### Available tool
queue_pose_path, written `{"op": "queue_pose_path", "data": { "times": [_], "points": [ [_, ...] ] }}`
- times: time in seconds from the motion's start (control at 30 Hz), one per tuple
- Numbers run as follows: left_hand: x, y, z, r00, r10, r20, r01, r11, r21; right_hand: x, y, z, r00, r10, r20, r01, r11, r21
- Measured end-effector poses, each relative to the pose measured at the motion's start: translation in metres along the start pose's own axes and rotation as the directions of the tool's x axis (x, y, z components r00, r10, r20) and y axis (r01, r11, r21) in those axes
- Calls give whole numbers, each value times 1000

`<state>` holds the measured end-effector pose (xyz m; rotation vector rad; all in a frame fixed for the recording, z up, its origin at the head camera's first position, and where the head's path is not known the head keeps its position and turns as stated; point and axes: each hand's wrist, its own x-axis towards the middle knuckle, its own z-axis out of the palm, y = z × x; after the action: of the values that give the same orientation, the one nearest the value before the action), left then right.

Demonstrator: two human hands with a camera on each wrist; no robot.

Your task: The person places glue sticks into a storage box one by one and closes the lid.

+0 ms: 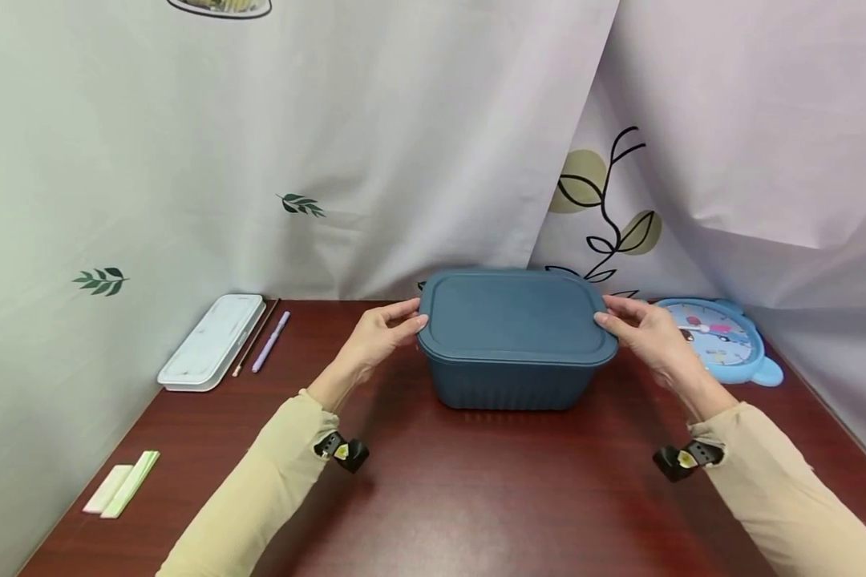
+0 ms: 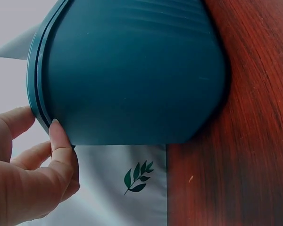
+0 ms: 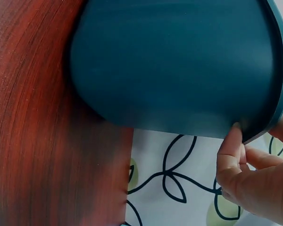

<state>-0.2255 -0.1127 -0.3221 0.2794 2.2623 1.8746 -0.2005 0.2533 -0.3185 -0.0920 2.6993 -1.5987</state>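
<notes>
A dark blue storage box stands on the table near the back curtain, with its matching lid on top. At the lid's left end, my left hand pinches the rim, thumb on top and fingers below; the left wrist view shows those fingers at the edge between lid and box wall. My right hand grips the lid's right end the same way, and in the right wrist view a fingertip touches just under the rim. The box's contents are hidden.
A white pencil case lies at the back left, beside a thin dark stick and a lavender pen. Two pale green strips lie near the left edge. A light blue cartoon clock lies behind my right hand.
</notes>
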Motion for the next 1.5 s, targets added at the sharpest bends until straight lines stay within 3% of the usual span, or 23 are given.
{"op": "queue_pose_path", "data": {
  "times": [0.57,0.8,1.3,1.5],
  "points": [
    [0,-6,1,999,-34,-5,34,997,-67,-2,1,5,1000,12,6,-12,999,-34],
    [1,-7,3,1000,-17,-5,17,998,-67,-3,4,3,1000,-27,-5,26,999,-46],
    [-8,-8,-2,1000,1,28,0,999,-34,-15,7,5,999,-14,31,8,982,190],
    [-21,-11,-12,998,3,65,-4,1000,16,-30,5,11,999,-4,39,-2,989,147]
  ]
}}
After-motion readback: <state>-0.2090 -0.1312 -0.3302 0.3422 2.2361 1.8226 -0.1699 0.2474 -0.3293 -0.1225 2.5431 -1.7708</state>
